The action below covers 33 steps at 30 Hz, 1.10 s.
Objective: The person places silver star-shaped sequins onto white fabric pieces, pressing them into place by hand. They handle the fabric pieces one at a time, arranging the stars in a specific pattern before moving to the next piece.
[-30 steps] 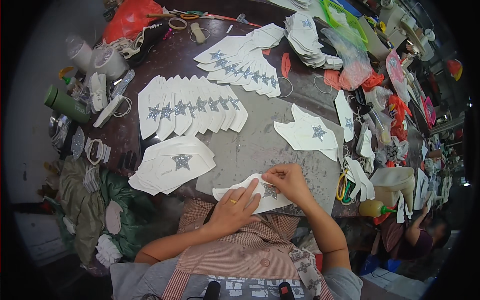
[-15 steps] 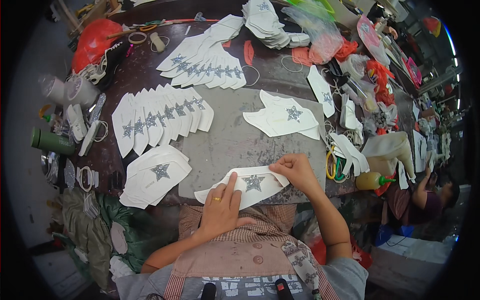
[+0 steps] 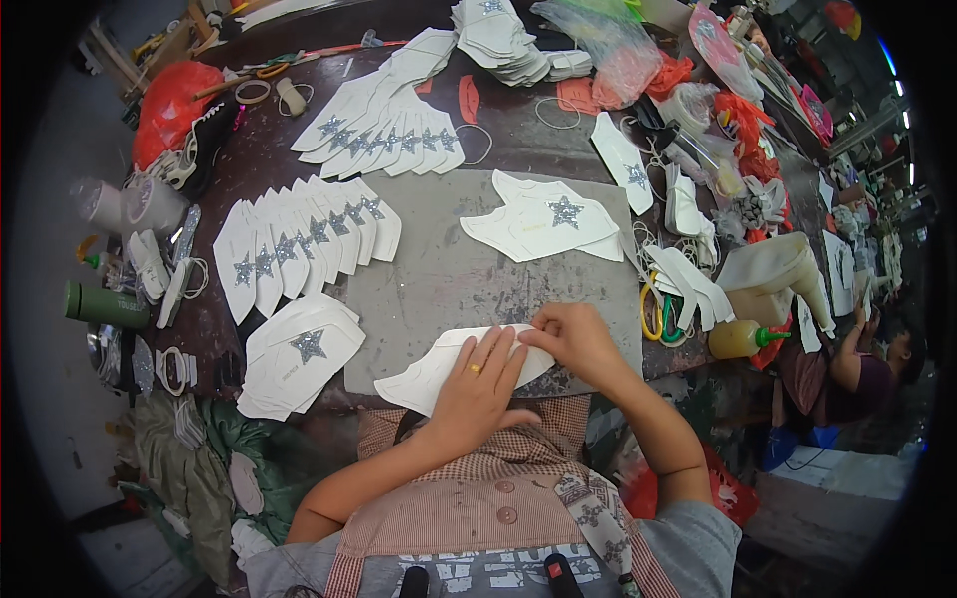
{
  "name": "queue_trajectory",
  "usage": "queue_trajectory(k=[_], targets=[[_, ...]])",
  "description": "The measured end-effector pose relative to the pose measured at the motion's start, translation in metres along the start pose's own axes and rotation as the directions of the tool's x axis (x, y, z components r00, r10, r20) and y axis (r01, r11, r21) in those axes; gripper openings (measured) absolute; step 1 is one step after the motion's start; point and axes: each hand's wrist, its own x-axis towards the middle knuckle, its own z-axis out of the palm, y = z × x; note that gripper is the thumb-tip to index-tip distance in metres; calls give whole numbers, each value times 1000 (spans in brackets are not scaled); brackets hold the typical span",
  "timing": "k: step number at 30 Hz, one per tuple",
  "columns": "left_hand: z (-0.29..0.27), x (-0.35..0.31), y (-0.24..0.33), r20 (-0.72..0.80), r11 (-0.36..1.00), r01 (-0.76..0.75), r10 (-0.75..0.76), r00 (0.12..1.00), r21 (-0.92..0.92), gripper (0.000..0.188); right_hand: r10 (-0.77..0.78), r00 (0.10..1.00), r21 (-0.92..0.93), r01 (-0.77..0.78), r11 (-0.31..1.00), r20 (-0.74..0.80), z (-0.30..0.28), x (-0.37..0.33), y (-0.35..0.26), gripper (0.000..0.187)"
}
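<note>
A white shoe-upper piece point(image 3: 414, 376) lies at the near edge of a grey board point(image 3: 399, 284). My left hand point(image 3: 469, 399), with a ring on it, rests flat across the piece, fingers stretched out, and covers the silver star. Thumb and fingertips of my right hand point(image 3: 583, 344) pinch the piece's upper right edge. Beyond my hands, two or so overlapping white pieces with a glitter star point(image 3: 543, 221) lie on the board. To the left is a stack of star pieces point(image 3: 304, 357), and past it a fanned row point(image 3: 309, 237).
More fanned pieces point(image 3: 384, 130) and a tall stack point(image 3: 498, 45) are at the back. On the right stand scissors point(image 3: 653, 311), white strips point(image 3: 693, 294) and a squeeze bottle point(image 3: 738, 340) of yellowish liquid. A green flask point(image 3: 105, 304) lies at left. Another person point(image 3: 862, 364) is at far right.
My left hand has slid right and forward over the star, now hiding it. My right hand still pinches the edge, slightly further left. The whole view has shifted a little.
</note>
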Motion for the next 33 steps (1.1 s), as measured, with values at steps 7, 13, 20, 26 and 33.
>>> queue_trajectory(k=[7,13,20,26,33], targets=[[10,-2,-3,14,996,-12,11,1000,89,100,144,990,505,-128,854,8,-1,-34,32,13],[10,-1,3,23,985,29,-33,999,172,102,106,993,399,-114,910,44,-5,-33,33,11],[10,-2,8,64,983,47,-60,996,178,98,-122,992,54,123,991,-20,-4,-35,18,11],[-19,10,-2,24,986,106,-104,994,-128,87,-439,893,-198,414,889,-104,8,-43,11,10],[-38,-36,-7,-201,896,444,-439,875,-21,78,-150,796,-167,63,984,-587,-47,-20,72,44]])
